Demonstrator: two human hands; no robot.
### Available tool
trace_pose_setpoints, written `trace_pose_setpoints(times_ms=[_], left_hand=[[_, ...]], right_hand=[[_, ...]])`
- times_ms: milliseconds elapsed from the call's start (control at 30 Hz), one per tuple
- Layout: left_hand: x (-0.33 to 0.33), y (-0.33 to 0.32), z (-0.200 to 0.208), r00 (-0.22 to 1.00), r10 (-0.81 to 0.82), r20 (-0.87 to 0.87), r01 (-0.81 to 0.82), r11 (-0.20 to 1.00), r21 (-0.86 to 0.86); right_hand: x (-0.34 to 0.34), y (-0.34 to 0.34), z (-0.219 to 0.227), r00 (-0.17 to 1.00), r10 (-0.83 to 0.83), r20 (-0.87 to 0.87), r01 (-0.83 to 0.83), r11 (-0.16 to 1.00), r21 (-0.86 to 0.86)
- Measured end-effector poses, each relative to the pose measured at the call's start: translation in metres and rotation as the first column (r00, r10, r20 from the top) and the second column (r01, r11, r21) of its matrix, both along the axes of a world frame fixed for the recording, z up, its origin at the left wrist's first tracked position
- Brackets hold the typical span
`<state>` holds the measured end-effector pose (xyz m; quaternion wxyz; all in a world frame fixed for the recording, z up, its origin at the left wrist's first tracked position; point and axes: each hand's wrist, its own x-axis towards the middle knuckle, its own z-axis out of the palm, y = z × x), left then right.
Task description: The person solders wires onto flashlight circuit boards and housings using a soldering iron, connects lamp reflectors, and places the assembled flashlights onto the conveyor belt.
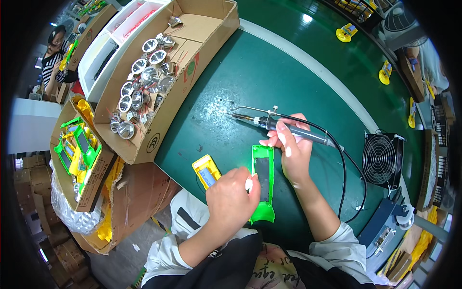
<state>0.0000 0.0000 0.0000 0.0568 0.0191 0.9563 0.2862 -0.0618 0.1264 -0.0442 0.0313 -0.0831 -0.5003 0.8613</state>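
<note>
My right hand [293, 149] is closed around a soldering iron [303, 134], its tip pointing left over the table with a thin metal feed tube [252, 109] alongside. Below it lies a long bright green plastic casing [269, 192] with a dark rectangular panel [261, 168] set in it. My left hand [232, 195] is closed at the casing's left edge, a white cover on one fingertip. Whatever its fingers pinch is hidden. Just left of that hand sits a yellow plastic housing [198, 165] holding a blue cylindrical cell [207, 177].
A cardboard box [204, 36] of silver reflector cups stands at the left edge of the green table [284, 77]. Another box [91, 192] holds green and yellow casings. At right are a black fan [382, 160] and a blue-grey device [382, 226]; black cables [358, 173] loop between.
</note>
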Motion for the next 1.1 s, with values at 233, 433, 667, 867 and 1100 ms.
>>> trace_pose_setpoints(times_ms=[233,433,667,867,1100], left_hand=[[-0.0014,-0.0010,-0.0004,1.000,0.003,0.022,-0.003,1.000,-0.001],[-0.0032,-0.0003,0.0014,0.999,-0.041,0.010,0.041,0.999,-0.013],[-0.0059,-0.0002,0.0020,0.998,-0.011,0.063,0.012,1.000,-0.017],[-0.0062,0.0015,0.0031,0.999,0.048,-0.005,-0.048,0.998,0.036],[-0.0013,-0.0004,0.0055,0.996,0.044,0.083,-0.048,0.998,0.043]], right_hand=[[0.0041,-0.0036,0.0000,1.000,0.010,-0.029,-0.008,0.997,0.077],[0.0052,-0.0035,0.0006,1.000,0.007,-0.025,-0.005,0.997,0.082],[0.0049,-0.0029,0.0004,1.000,0.003,-0.003,-0.003,1.000,0.015],[0.0049,-0.0040,0.0029,1.000,-0.006,-0.005,0.006,1.000,0.026],[0.0062,-0.0024,0.0014,0.999,-0.003,0.038,0.006,0.997,-0.072]])
